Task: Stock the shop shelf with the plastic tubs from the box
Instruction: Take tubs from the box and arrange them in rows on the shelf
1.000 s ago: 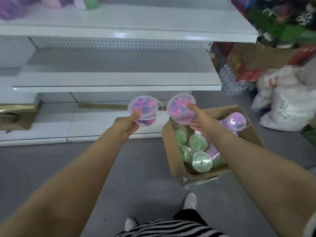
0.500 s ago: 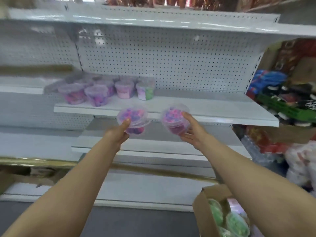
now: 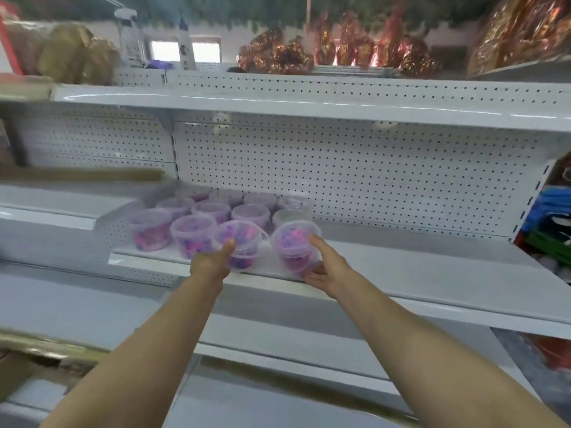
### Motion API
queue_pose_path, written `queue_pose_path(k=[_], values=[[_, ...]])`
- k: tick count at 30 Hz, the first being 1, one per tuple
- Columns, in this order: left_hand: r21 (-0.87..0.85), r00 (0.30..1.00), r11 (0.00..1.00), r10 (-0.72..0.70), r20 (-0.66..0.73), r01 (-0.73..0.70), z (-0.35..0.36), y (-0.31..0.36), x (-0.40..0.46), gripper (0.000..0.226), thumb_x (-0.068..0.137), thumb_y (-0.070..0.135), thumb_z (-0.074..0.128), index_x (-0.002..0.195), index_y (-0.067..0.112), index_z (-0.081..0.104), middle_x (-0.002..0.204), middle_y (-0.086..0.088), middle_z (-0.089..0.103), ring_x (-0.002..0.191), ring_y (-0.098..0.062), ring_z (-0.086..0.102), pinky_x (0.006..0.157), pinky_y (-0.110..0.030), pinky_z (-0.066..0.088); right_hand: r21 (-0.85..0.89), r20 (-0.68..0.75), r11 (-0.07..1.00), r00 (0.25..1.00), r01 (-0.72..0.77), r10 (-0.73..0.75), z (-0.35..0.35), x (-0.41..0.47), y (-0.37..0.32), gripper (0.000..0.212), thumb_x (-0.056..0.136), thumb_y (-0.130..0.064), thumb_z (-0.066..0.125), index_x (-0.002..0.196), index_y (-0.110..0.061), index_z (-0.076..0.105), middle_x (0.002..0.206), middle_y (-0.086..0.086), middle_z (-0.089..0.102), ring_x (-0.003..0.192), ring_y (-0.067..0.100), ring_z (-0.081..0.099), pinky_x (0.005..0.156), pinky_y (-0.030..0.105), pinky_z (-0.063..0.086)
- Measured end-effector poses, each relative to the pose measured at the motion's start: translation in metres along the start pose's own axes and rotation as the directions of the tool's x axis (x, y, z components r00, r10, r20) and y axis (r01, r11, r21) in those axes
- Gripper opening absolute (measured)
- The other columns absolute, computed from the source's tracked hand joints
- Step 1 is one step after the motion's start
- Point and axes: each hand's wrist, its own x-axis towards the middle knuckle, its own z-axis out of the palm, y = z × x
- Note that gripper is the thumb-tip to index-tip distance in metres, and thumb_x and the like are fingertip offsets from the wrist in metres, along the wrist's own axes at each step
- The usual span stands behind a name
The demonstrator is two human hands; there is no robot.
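Observation:
My left hand (image 3: 213, 264) holds a clear plastic tub (image 3: 239, 242) with pink and purple contents at the front edge of the white shelf (image 3: 401, 273). My right hand (image 3: 324, 270) grips a second, similar tub (image 3: 293, 245) just to its right, thumb on the lid rim. Both tubs are at shelf height, beside several stocked tubs (image 3: 191, 223) standing in rows on the shelf's left part. The box is out of view.
A white pegboard back wall (image 3: 340, 174) rises behind the shelf. Another shelf (image 3: 278, 103) sits above, with gold-wrapped goods (image 3: 340, 50) and bottles on top. Lower shelves (image 3: 278, 335) jut out below my arms. Coloured goods (image 3: 553, 217) stand at the right.
My view has tilted up from the box to the shelf. Both hands have carried their tubs up and forward to the shelf's front edge, next to the stocked rows.

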Motion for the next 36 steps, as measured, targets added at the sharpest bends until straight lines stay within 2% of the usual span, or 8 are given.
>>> queue_pose_path(k=[4,7,12,17,20,24,30,36], values=[[0.053,0.999,0.998,-0.029,-0.042,0.031,-0.001,-0.005,0.031,0.086,0.069,0.052,0.079,0.13,0.001,0.047,0.085,-0.009,0.057,0.069,-0.026,0.061,0.085,-0.047,0.057,-0.067,-0.05,0.998,0.999,-0.011,0.007,0.011,0.023,-0.005,0.075,0.069,-0.06,0.078,0.12,-0.011,0.053,0.102,0.015,0.059,0.084,0.031,0.068,0.081,0.04,0.06],[0.175,0.996,0.984,-0.02,-0.088,0.035,0.0,-0.014,0.045,0.107,0.055,0.074,0.072,0.131,0.002,0.048,0.102,-0.019,0.067,0.084,-0.035,0.067,0.083,-0.045,0.057,-0.099,-0.079,0.995,0.997,-0.018,0.01,0.013,0.035,-0.003,0.078,0.068,-0.061,0.078,0.121,-0.01,0.053,0.098,0.014,0.059,0.082,0.031,0.068,0.084,0.041,0.059],[0.441,0.992,0.895,0.101,-0.07,-0.06,-0.002,-0.016,0.048,0.095,0.061,0.086,0.053,0.105,0.002,0.063,0.096,-0.02,0.07,0.089,-0.036,0.066,0.08,-0.043,0.053,-0.098,-0.111,0.995,0.994,-0.017,0.006,0.022,0.04,0.0,0.081,0.069,-0.061,0.078,0.124,-0.005,0.054,0.096,0.015,0.06,0.081,0.033,0.07,0.075,0.041,0.062],[0.53,0.987,0.837,0.163,-0.005,-0.135,-0.005,-0.008,0.047,0.089,0.071,0.079,0.053,0.108,-0.001,0.063,0.105,-0.019,0.069,0.098,-0.037,0.063,0.085,-0.042,0.047,-0.095,-0.139,0.995,0.99,-0.023,0.01,0.033,0.032,-0.004,0.071,0.077,-0.054,0.076,0.121,-0.001,0.053,0.094,0.019,0.06,0.073,0.031,0.069,0.048,0.03,0.055],[0.483,0.968,0.848,0.252,-0.002,-0.22,-0.008,-0.005,0.046,0.088,0.073,0.069,0.064,0.12,-0.004,0.052,0.116,-0.02,0.063,0.109,-0.039,0.058,0.089,-0.042,0.045,-0.016,-0.136,1.0,0.99,-0.024,0.021,0.041,0.029,-0.002,0.067,0.079,-0.051,0.075,0.12,-0.004,0.051,0.1,0.018,0.058,0.082,0.035,0.068,0.053,0.035,0.059],[0.517,0.893,0.766,0.449,-0.005,-0.383,-0.004,-0.004,0.049,0.073,0.069,0.057,0.076,0.111,0.003,0.052,0.116,-0.017,0.056,0.11,-0.036,0.052,0.088,-0.045,0.044,0.045,-0.12,0.998,0.992,-0.032,0.037,0.046,0.037,0.002,0.08,0.072,-0.059,0.077,0.125,-0.005,0.05,0.115,0.022,0.059,0.089,0.038,0.071,0.077,0.045,0.062],[0.523,0.892,0.749,0.449,0.05,-0.406,-0.005,0.001,0.056,0.064,0.071,0.05,0.078,0.113,0.008,0.051,0.121,-0.016,0.051,0.114,-0.035,0.049,0.091,-0.043,0.042,0.063,-0.072,0.995,0.995,-0.071,0.076,0.054,0.039,-0.002,0.066,0.075,-0.06,0.07,0.123,-0.017,0.055,0.104,0.029,0.065,0.085,0.037,0.073,0.073,0.039,0.061],[0.491,0.877,0.748,0.475,0.075,-0.447,-0.002,-0.002,0.065,0.059,0.074,0.048,0.077,0.114,0.014,0.05,0.123,-0.013,0.046,0.114,-0.033,0.047,0.087,-0.041,0.043,0.032,-0.046,0.996,0.996,-0.079,0.08,0.058,0.045,-0.01,0.067,0.077,-0.067,0.065,0.125,-0.02,0.056,0.111,0.026,0.063,0.092,0.033,0.07,0.062,0.032,0.058]])
